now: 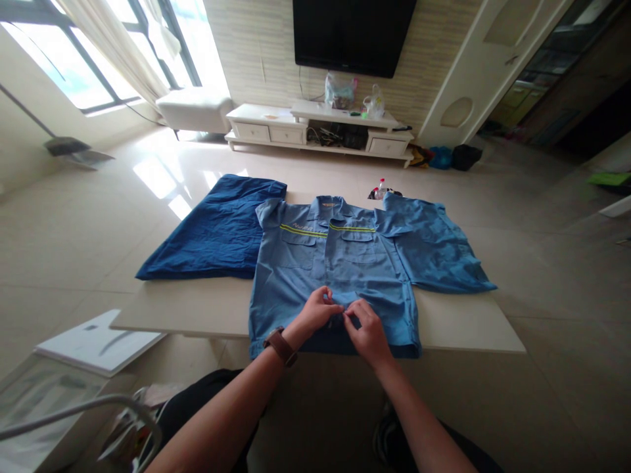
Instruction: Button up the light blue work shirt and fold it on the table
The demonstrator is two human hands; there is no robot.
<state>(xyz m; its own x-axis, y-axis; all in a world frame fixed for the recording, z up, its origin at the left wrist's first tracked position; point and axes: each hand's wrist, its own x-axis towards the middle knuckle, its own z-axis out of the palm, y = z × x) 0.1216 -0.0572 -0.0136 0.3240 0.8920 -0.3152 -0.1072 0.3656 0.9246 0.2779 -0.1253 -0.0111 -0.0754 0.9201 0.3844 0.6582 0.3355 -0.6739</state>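
At shirt (340,269) hem — both hands' fingers (329,299)

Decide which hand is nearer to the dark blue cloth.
Left. The left hand pinches the shirt front on the cloth's side; the right hand sits farther away.

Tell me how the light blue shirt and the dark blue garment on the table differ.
The light blue shirt is spread open, front up; the dark blue garment lies folded. The light blue shirt has yellow stripes; the dark blue garment is plain. Both hands pinch the shirt only. Both lie on the table.
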